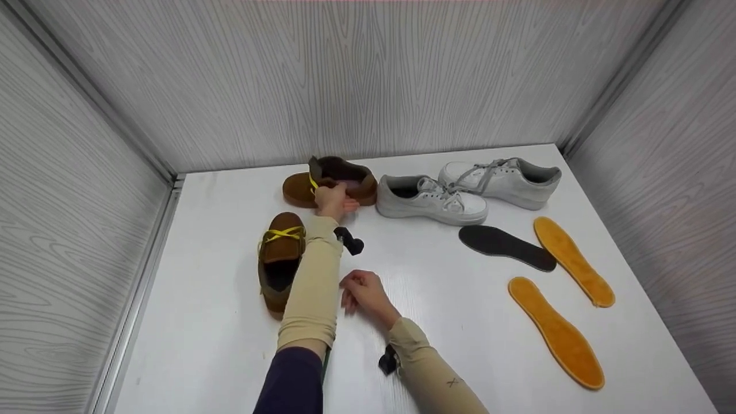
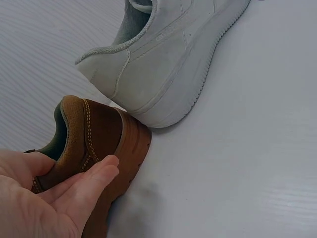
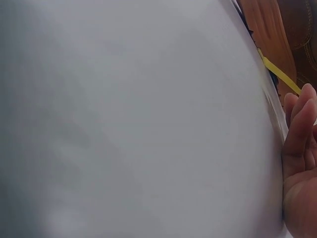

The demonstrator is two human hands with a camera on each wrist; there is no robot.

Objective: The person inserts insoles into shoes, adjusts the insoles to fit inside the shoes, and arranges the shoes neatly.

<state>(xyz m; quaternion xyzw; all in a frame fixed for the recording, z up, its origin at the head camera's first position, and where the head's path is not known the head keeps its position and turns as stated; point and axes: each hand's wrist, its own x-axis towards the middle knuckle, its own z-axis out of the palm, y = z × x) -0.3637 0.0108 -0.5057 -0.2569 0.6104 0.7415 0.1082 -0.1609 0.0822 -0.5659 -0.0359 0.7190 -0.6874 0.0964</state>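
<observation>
At the back, my left hand (image 1: 332, 201) grips the near side of a brown shoe (image 1: 299, 188) with yellow laces, toe to the left. In the left wrist view, the thumb of my left hand (image 2: 54, 198) hooks over the collar and the fingers lie along the outside of the brown shoe (image 2: 101, 129). The shoe's heel meets a white sneaker (image 2: 153, 74). My right hand (image 1: 365, 293) hovers low over the table with loosely curled fingers, holding nothing. To its left stands a second brown shoe (image 1: 284, 244), partly hidden by my left forearm.
Two white sneakers, the nearer one (image 1: 434, 201) and the farther one (image 1: 517, 181), stand at the back right. A black insole (image 1: 506, 247) and two orange insoles, one upper (image 1: 572, 259) and one lower (image 1: 558, 333), lie on the white table (image 1: 190, 345). Panels enclose the back and sides.
</observation>
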